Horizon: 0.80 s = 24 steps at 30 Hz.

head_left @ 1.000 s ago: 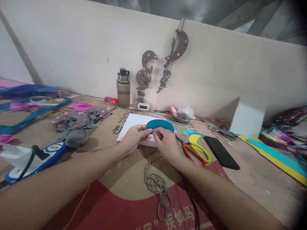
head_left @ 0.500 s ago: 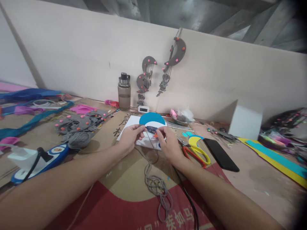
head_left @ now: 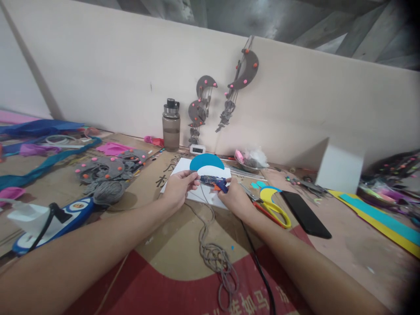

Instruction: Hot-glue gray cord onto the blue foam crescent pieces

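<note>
Pinching grey cord [head_left: 215, 251] in left hand [head_left: 179, 188], gripping glue gun [head_left: 215, 181] in right hand [head_left: 235, 196], over white board [head_left: 179, 167], with blue crescent [head_left: 206, 160] at its far edge; apparently gluing; next calling for steady nozzle.

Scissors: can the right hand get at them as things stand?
Probably not without letting go: the right hand holds the glue gun, though the scissors lie close by.
</note>
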Each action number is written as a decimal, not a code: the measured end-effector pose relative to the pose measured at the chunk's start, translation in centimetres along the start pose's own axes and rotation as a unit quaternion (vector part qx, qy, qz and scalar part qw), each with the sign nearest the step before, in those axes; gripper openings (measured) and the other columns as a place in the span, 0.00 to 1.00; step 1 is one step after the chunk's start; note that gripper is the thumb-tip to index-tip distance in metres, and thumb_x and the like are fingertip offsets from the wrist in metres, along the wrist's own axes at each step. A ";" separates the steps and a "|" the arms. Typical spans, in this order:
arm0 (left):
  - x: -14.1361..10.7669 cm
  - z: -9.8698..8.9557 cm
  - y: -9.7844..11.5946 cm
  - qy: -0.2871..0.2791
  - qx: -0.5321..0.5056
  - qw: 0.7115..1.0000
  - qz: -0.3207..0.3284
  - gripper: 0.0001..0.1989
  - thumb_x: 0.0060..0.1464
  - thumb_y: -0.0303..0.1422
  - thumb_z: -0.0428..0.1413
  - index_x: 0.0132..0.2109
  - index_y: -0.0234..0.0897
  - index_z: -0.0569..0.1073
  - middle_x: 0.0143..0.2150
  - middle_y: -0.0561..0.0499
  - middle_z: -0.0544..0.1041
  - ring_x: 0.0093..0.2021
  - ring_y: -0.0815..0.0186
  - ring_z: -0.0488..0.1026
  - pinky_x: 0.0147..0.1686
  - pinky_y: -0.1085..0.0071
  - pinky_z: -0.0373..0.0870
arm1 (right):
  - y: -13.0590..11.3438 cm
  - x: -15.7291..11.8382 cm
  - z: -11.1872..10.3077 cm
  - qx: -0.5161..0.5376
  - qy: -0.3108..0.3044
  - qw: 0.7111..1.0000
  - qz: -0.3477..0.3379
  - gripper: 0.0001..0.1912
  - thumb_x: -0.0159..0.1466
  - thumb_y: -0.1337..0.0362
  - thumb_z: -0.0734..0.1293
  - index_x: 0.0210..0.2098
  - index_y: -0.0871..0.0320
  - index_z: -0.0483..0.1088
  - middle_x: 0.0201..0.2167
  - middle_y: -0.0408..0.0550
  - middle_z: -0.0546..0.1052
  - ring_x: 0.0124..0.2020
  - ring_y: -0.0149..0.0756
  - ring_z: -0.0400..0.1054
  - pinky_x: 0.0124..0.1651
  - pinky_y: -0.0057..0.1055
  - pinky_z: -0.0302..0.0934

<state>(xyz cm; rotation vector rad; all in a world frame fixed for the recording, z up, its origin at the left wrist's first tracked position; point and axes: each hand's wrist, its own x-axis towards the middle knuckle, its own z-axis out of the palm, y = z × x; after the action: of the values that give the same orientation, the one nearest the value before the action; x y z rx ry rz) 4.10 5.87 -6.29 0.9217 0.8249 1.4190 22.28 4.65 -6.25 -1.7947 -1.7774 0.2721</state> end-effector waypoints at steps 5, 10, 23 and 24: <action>0.1 0.0 0.0 0.010 0.007 1.000 0.000 0.10 0.42 0.31 0.62 0.31 0.28 0.72 0.25 0.50 0.73 0.20 0.77 0.66 0.19 0.80 0.61 | -0.1 0.8 -0.3 0.122 0.091 0.988 0.030 0.23 0.51 0.64 0.64 0.46 0.63 0.61 0.35 0.52 0.74 0.32 0.37 0.69 0.34 0.30 0.60; 0.1 -0.1 -0.2 0.011 0.008 1.000 0.006 0.09 0.42 0.31 0.62 0.31 0.29 0.73 0.26 0.50 0.74 0.20 0.77 0.66 0.18 0.81 0.61 | -0.3 1.7 -0.8 0.424 0.121 0.891 0.111 0.17 0.46 0.64 0.66 0.36 0.60 0.65 0.27 0.43 0.72 0.25 0.30 0.65 0.27 0.26 0.60; 0.3 -0.1 -0.3 0.005 0.030 0.999 -0.009 0.08 0.44 0.31 0.61 0.30 0.28 0.73 0.25 0.50 0.73 0.19 0.77 0.66 0.17 0.81 0.60 | -1.7 0.6 -1.5 0.498 0.131 0.856 0.044 0.17 0.49 0.64 0.67 0.38 0.54 0.63 0.28 0.36 0.68 0.25 0.24 0.63 0.26 0.22 0.61; 0.3 -0.1 -0.3 0.004 0.032 0.999 -0.009 0.08 0.44 0.30 0.61 0.30 0.28 0.73 0.25 0.50 0.73 0.19 0.77 0.66 0.17 0.81 0.60 | -1.9 0.2 -1.4 0.493 0.121 0.861 0.008 0.20 0.49 0.65 0.67 0.41 0.53 0.61 0.30 0.37 0.69 0.26 0.25 0.64 0.28 0.23 0.63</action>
<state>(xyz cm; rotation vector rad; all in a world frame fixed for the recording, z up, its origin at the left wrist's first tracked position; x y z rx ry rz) 4.10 6.18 -6.58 0.9552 0.8880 1.3882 21.40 4.40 -4.06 -1.0216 -1.0920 0.7625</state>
